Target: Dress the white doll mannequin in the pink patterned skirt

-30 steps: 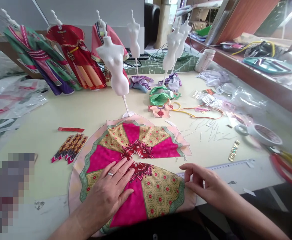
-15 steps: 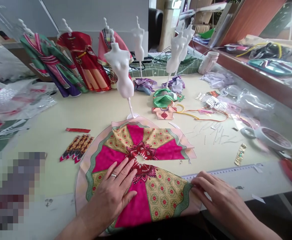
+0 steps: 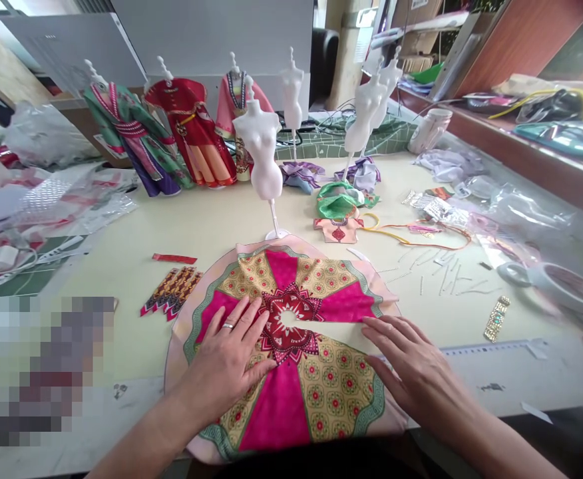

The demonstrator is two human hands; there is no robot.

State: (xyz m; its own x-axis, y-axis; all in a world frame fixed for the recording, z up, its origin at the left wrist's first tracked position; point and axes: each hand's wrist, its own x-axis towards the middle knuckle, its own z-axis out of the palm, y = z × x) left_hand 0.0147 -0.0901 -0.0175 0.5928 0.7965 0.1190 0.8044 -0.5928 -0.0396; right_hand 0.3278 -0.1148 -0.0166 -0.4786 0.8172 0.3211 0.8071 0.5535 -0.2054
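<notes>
A round piece of patterned skirt fabric (image 3: 276,406) lies spread on the table, with magenta and gold panels, a green wavy border and a pale pink edge. At its middle is a small hole, and a slit runs from there to the right. My left hand (image 3: 226,352) rests flat on the fabric left of the hole, fingers spread, a ring on one finger. Across the outer end of the slit lies my right hand (image 3: 404,359), fingers stretched out and touching the border. Behind the fabric stands a bare white doll mannequin (image 3: 262,150).
Dressed mannequins (image 3: 192,133) stand at the back left. A tiny pink top (image 3: 339,230) lies beyond the fabric. To the right are thin chains, a gold bracelet-like trim (image 3: 497,319), a tape roll (image 3: 568,287) and a ruler (image 3: 486,350). Patterned strips (image 3: 172,291) lie left.
My right hand has let go of the fabric's right edge and moved up to the slit, its fingers now stretched out. My left hand stays on the fabric. The view has shifted left.
</notes>
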